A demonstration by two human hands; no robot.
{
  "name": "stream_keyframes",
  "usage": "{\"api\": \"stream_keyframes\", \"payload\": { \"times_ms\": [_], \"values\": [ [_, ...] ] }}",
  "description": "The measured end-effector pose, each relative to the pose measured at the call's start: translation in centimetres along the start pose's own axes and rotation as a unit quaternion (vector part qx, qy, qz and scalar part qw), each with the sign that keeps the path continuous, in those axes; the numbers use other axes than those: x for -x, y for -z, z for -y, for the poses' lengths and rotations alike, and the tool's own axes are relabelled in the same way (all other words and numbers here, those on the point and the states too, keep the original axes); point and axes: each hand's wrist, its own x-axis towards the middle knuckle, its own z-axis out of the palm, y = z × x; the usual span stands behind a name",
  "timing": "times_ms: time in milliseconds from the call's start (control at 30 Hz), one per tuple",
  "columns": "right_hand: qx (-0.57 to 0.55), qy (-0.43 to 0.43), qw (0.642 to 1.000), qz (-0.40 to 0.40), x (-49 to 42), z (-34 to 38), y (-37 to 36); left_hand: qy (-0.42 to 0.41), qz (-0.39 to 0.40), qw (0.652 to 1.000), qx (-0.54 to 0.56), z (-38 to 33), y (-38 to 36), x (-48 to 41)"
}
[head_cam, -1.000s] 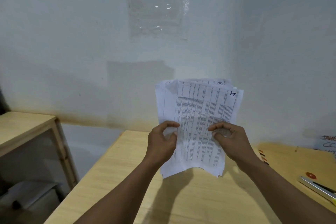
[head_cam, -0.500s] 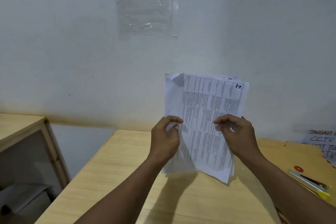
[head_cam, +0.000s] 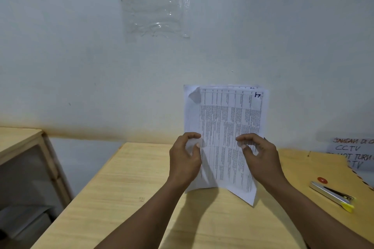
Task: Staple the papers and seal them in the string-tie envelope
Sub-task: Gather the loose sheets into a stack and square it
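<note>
Head view: papers (head_cam: 224,127) were held upright, long axis vertical, pinched by left hand (head_cam: 185,159) and right hand (head_cam: 260,157); stapler (head_cam: 332,195) lay nearer the right.

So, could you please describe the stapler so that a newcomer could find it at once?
Look to the right end of the light wooden table, where a brown string-tie envelope lies flat. On it, beside its red string button, rests the slim silver metal stapler, the only metal item, tipped with yellow.
</note>
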Motion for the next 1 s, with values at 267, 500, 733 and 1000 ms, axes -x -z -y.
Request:
{"api": "stream_keyframes", "payload": {
  "times_ms": [267, 500, 733, 1000],
  "values": [
    [-0.012, 0.004, 1.0, -0.018, 0.5, 0.0, -0.1, -0.022, -0.008, 1.0, -0.005, -0.5, 1.0, 0.0],
    [0.007, 0.01, 1.0, -0.009, 0.6, 0.3, 0.3, -0.01, 0.04, 0.999, -0.008, -1.0, 1.6, -0.4],
    [0.02, 0.015, 0.999, -0.028, 1.2, 0.3, 0.5, -0.041, 0.0, 0.999, 0.0, -0.7, 0.6, 0.5],
    [0.031, 0.007, 0.997, -0.072, 2.7, 0.4, 0.0, -0.128, -0.068, 0.989, -0.04, -0.8, -0.5, 1.9]
  ]
}}
